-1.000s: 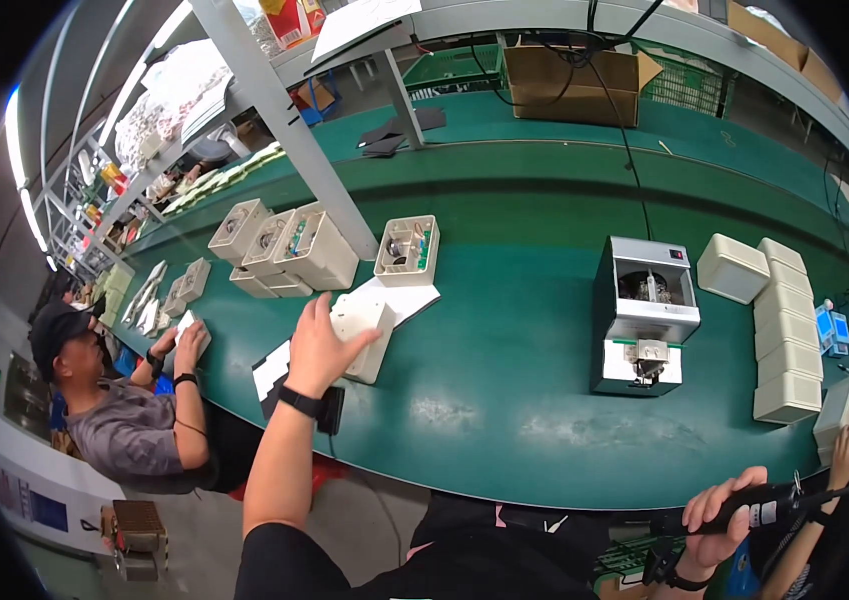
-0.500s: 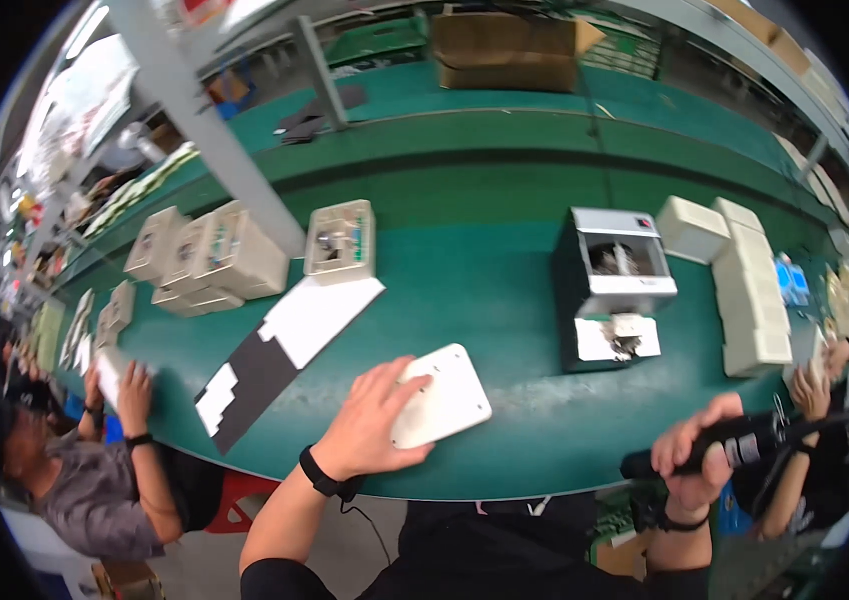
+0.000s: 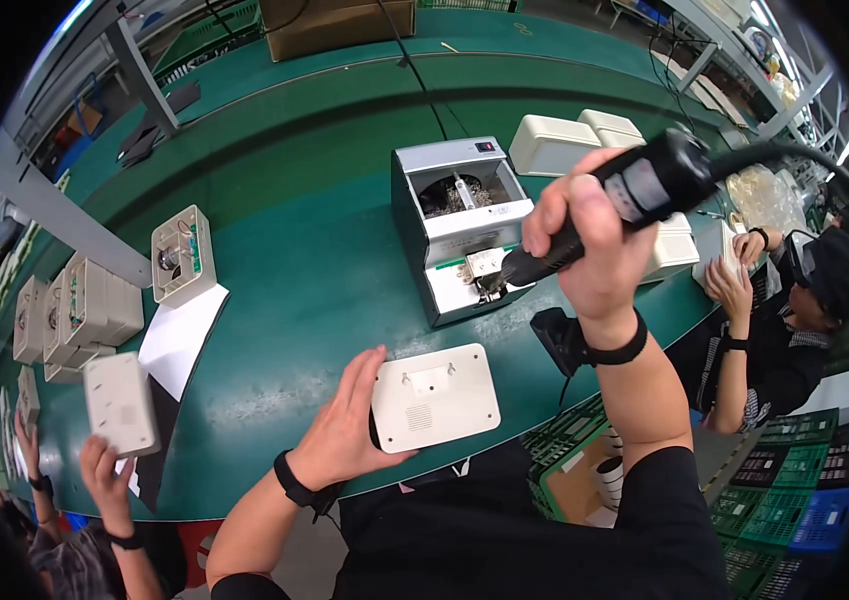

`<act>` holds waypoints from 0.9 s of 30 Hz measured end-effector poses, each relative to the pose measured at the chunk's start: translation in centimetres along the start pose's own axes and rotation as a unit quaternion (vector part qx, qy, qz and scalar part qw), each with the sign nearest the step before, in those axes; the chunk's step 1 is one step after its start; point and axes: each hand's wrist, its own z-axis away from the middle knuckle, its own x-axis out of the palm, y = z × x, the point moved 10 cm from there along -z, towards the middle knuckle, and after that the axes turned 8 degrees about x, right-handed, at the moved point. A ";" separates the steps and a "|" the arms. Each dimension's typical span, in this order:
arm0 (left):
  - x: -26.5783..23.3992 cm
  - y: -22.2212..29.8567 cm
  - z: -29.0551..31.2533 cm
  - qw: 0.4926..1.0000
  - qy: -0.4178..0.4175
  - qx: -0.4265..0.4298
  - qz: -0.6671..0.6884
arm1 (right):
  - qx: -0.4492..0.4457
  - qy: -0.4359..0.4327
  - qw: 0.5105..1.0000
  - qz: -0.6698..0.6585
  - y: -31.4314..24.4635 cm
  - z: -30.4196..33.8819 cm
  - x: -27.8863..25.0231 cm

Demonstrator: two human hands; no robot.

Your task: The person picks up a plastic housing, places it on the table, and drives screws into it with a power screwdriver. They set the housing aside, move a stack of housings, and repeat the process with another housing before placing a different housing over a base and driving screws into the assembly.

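Note:
My left hand grips the left edge of a cream plastic housing, which rests back side up near the table's front edge. Holes at its corners, a slotted speaker grille and a hanger recess show on it. My right hand is wrapped round a black electric screwdriver with a cable at its rear. The screwdriver's nose points down at the front outlet of a screw feeder, a black and grey box with loose screws in its window. Whether the bit touches a screw cannot be made out.
Open cream housings with parts inside stand at the left beside a grey post. Closed cream boxes line the right. A co-worker's hand at left holds another housing; another person works at right. Green crates stand lower right.
My right hand has lifted the screwdriver from the front edge up and forward to the screw feeder. The housing under my left hand now lies squarer. The view has swung right.

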 end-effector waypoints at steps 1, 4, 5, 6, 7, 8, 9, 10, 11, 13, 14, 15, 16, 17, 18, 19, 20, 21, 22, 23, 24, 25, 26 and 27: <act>0.4 0.0 -0.3 1.000 0.002 -0.001 0.001 | 0.016 -0.008 1.000 0.014 0.7 -0.4 0.2; 1.3 -0.4 -2.0 0.999 0.033 -0.019 0.019 | 0.052 -0.022 0.997 0.045 1.7 -0.6 0.4; 1.4 -0.5 -2.2 0.999 0.032 -0.019 0.023 | 0.063 -0.018 0.997 0.036 1.6 0.0 0.0; 1.4 -0.7 -2.4 0.999 0.037 -0.025 0.028 | 0.072 -0.017 0.997 0.024 1.5 0.4 -0.1; 1.4 -0.9 -2.6 0.998 0.043 -0.030 0.034 | 0.082 -0.015 0.996 0.013 1.5 0.8 -0.2; 1.3 -1.1 -2.7 0.997 0.049 -0.035 0.039 | 0.083 -0.017 0.996 0.013 1.5 1.0 -0.1; 1.5 -1.2 -2.8 0.997 0.046 -0.034 0.043 | 0.067 -0.022 0.998 -0.002 1.0 1.5 -0.2; 1.4 -1.2 -2.8 0.997 0.050 -0.030 0.043 | 0.050 -0.027 0.998 -0.018 0.6 1.9 -0.2; 1.3 -1.2 -2.8 0.997 0.054 -0.027 0.042 | 0.034 -0.033 0.998 -0.034 0.2 2.2 -0.2; 1.4 -1.2 -2.6 0.997 0.057 -0.026 0.042 | 0.040 -0.034 0.998 -0.024 0.7 2.5 -0.2; 1.4 -1.1 -2.8 0.997 0.057 -0.025 0.040 | 0.042 -0.037 0.998 -0.016 1.0 2.5 -0.1; 1.4 -1.1 -2.8 0.997 0.057 -0.024 0.038 | 0.044 -0.041 0.998 -0.008 1.4 2.6 0.0; 1.4 -1.1 -2.9 0.997 0.058 -0.024 0.035 | 0.044 -0.043 0.998 -0.009 1.7 2.7 0.0; 1.4 -1.1 -2.9 0.997 0.059 -0.026 0.035 | 0.050 -0.036 0.998 -0.011 2.2 2.9 -0.1; 1.3 -1.2 -2.9 0.998 0.056 -0.027 0.030 | 0.056 -0.029 0.998 -0.014 2.7 3.2 -0.2; 1.4 -1.2 -3.0 0.998 0.054 -0.027 0.026 | 0.061 -0.023 0.998 -0.016 3.2 3.3 -0.4; 1.4 -1.2 -3.0 0.998 0.052 -0.027 0.022 | 0.062 -0.024 0.998 -0.015 3.7 3.4 -0.5; 1.3 -1.2 -3.1 0.998 0.053 -0.028 0.023 | 0.069 -0.023 0.997 -0.008 4.5 3.5 -0.5; 1.3 -1.2 -3.2 0.998 0.054 -0.030 0.025 | 0.075 -0.022 0.997 0.000 5.2 3.6 -0.5; 1.3 -1.3 -3.3 0.998 0.055 -0.031 0.027 | 0.081 -0.020 0.996 0.007 5.6 3.6 -0.5; 1.2 -1.4 -3.3 0.998 0.055 -0.033 0.029 | 0.082 -0.021 0.996 0.007 5.8 3.7 -0.4; 1.1 -1.5 -3.3 0.997 0.055 -0.034 0.029 | 0.085 -0.020 0.996 0.002 6.0 3.7 -0.3; 1.1 -1.5 -3.3 0.998 0.055 -0.030 0.024 | 0.087 -0.019 0.996 -0.003 6.0 3.8 -0.2; 1.1 -1.4 -3.3 0.998 0.054 -0.026 0.020 | 0.089 -0.018 0.996 -0.007 6.1 3.8 -0.2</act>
